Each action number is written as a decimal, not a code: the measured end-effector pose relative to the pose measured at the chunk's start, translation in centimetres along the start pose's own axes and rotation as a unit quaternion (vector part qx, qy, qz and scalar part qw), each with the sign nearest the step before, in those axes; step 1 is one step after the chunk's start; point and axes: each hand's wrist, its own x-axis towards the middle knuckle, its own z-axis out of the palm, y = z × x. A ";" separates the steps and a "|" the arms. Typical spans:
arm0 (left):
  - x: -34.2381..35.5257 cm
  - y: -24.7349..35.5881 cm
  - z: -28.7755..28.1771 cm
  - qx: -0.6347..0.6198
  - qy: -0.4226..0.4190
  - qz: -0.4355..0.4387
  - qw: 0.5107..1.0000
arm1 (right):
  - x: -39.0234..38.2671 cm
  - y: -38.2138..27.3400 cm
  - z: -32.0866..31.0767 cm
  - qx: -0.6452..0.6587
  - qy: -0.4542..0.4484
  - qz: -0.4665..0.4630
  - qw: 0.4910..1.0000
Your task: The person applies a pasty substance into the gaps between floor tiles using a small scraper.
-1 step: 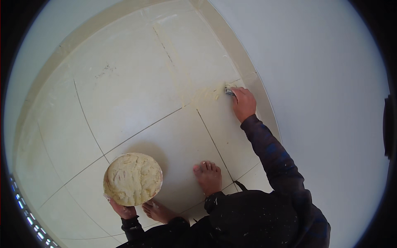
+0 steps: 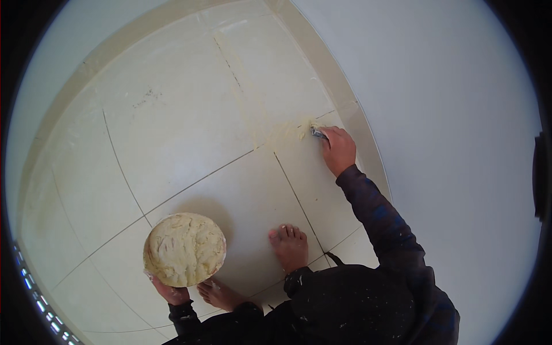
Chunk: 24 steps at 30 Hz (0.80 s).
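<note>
While the left hand (image 2: 172, 292) holds one tub (image 2: 146, 256) of cream paste (image 2: 185, 250) near two bare feet (image 2: 289, 248), the right arm (image 2: 379, 215) stretches forward, the right hand (image 2: 340, 149) gripping one small tool (image 2: 317, 132) at the tiled floor (image 2: 184, 126).

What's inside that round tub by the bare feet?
Thick, pale yellow paste with a lumpy top, inside the round tub that the left hand holds. The paste covers the tub's bottom, so I can't see how deep it goes.
</note>
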 end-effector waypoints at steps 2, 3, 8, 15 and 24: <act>0.0 0.1 -0.3 0.003 0.005 -0.013 1.000 | 0.7 -0.2 -0.6 0.010 0.007 0.030 0.999; -0.2 0.2 -0.1 -0.003 -0.003 -0.027 1.000 | 1.0 -0.1 -1.5 0.011 0.016 0.063 0.998; -0.1 0.4 0.6 -0.125 -0.003 -0.062 0.990 | 5.7 2.7 1.0 -0.209 0.015 0.097 0.973; -0.1 1.2 0.6 -0.183 0.033 -0.094 0.978 | 0.9 0.6 0.3 -0.020 -0.029 0.003 0.999; -0.5 1.0 0.7 -0.117 0.016 -0.059 0.991 | 3.0 0.6 2.9 -0.161 0.060 0.105 0.980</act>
